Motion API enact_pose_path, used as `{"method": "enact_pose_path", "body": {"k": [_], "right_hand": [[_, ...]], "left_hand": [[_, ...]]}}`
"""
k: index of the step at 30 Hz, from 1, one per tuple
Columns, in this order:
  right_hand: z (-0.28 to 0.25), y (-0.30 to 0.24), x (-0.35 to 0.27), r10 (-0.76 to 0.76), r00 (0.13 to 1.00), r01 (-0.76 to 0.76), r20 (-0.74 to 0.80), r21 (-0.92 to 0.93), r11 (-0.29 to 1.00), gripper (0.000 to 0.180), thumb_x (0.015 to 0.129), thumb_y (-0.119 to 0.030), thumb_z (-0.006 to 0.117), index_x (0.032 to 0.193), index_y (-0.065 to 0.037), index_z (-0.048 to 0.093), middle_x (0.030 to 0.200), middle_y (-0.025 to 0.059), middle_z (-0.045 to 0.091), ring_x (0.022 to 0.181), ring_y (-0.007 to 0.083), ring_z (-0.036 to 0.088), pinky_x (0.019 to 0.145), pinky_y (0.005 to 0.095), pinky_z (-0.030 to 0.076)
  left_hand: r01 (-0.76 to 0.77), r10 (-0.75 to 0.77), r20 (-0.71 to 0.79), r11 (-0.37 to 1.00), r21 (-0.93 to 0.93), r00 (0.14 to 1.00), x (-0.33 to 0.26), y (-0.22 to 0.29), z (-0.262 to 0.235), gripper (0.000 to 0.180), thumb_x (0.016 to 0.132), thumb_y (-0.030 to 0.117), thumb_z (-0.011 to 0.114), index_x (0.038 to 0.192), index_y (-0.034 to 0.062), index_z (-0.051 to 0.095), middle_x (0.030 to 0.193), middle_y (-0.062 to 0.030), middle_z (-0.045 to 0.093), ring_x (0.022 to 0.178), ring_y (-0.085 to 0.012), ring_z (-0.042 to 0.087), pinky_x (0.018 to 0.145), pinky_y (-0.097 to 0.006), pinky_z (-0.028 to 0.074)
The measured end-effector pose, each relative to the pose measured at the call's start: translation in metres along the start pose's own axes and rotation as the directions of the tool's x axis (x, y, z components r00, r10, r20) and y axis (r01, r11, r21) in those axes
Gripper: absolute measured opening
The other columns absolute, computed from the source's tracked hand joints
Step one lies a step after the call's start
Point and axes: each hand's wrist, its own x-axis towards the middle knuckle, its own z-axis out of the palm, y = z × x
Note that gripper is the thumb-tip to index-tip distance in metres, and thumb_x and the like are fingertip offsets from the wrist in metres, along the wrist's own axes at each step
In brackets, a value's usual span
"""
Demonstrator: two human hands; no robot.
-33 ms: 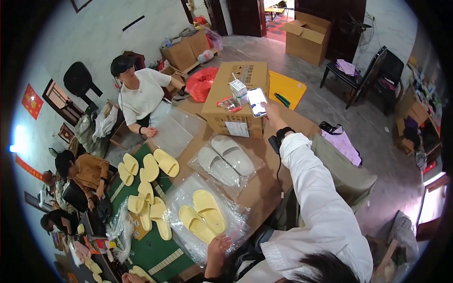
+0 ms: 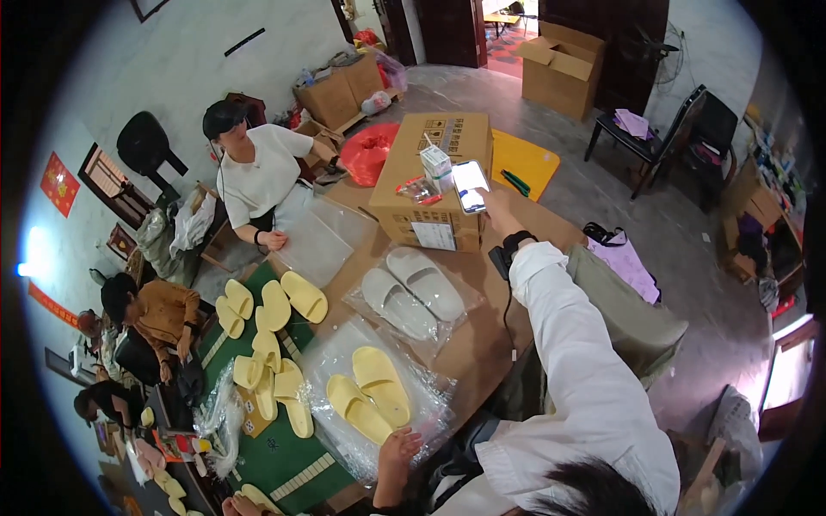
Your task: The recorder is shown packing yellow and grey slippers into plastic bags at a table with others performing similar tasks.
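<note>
My right arm, in a white sleeve, reaches over the table. My right hand (image 2: 497, 211) grips the lower edge of a lit smartphone (image 2: 471, 187) above a large cardboard box (image 2: 430, 155). A small drink carton (image 2: 437, 166) with a straw and a red clear packet (image 2: 419, 190) sit on the box by the phone. My left hand (image 2: 399, 447) rests open, fingers loosely bent, at the toe of a pair of yellow slippers (image 2: 370, 397). These slippers lie on a stack of clear plastic bags (image 2: 317, 370). Grey slippers (image 2: 413, 292) in a clear bag lie beyond.
Several loose yellow slippers (image 2: 274, 305) lie on a green mat (image 2: 284, 447) at left. Across the table a person (image 2: 258, 172) in a cap touches clear sheeting (image 2: 323, 241). Other people sit farther left. Another hand (image 2: 241, 506) shows at the lower edge.
</note>
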Motion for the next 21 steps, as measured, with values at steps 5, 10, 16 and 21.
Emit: {"method": "enact_pose_path", "body": {"k": [5,10,16,21], "right_hand": [[0.007,0.026,0.030,-0.086,0.988,0.082,-0.127,-0.038,0.996,0.037,0.080,-0.028,0.057,0.081,0.010,0.059,0.072,0.0157,0.060,0.066,0.0238,0.059,0.055,0.0372,0.042],[0.016,0.026,0.025,-0.009,0.989,-0.003,-0.149,-0.078,0.997,0.042,0.084,-0.030,0.047,0.078,0.010,0.058,0.074,0.0207,0.060,0.076,0.0301,0.059,0.068,0.0391,0.042],[-0.003,0.026,0.001,-0.201,0.965,0.200,-0.167,-0.022,0.980,0.042,0.089,-0.029,0.037,0.085,0.008,0.057,0.086,0.0237,0.060,0.085,0.0373,0.057,0.076,0.0405,0.041],[-0.013,0.079,-0.113,-0.469,0.780,0.406,-0.415,-0.235,0.883,0.031,0.090,-0.024,0.043,0.108,0.001,0.046,0.100,0.0198,0.052,0.096,0.0313,0.050,0.086,0.0379,0.037]], "left_hand": [[-0.023,0.023,-0.003,0.999,-0.033,1.000,-0.006,0.002,0.001,0.032,0.094,0.023,0.039,0.111,-0.0033,0.046,0.096,-0.0164,0.060,0.082,-0.0195,0.059,0.075,-0.030,0.049],[-0.087,0.086,-0.035,0.996,-0.029,0.996,-0.003,-0.010,-0.016,0.031,0.090,0.021,0.045,0.109,-0.0032,0.048,0.092,-0.0157,0.061,0.079,-0.0222,0.060,0.072,-0.030,0.048],[-0.135,0.438,-0.247,0.676,0.724,0.865,0.029,-0.040,-0.073,0.031,0.081,0.007,0.052,0.110,-0.0009,0.049,0.109,-0.0190,0.051,0.096,-0.0271,0.050,0.084,-0.037,0.041],[-0.017,0.678,-0.295,0.413,0.911,0.673,0.065,-0.041,-0.084,0.044,0.073,0.003,0.056,0.117,0.0026,0.047,0.124,-0.0285,0.038,0.115,-0.0437,0.036,0.098,-0.046,0.030]]}}
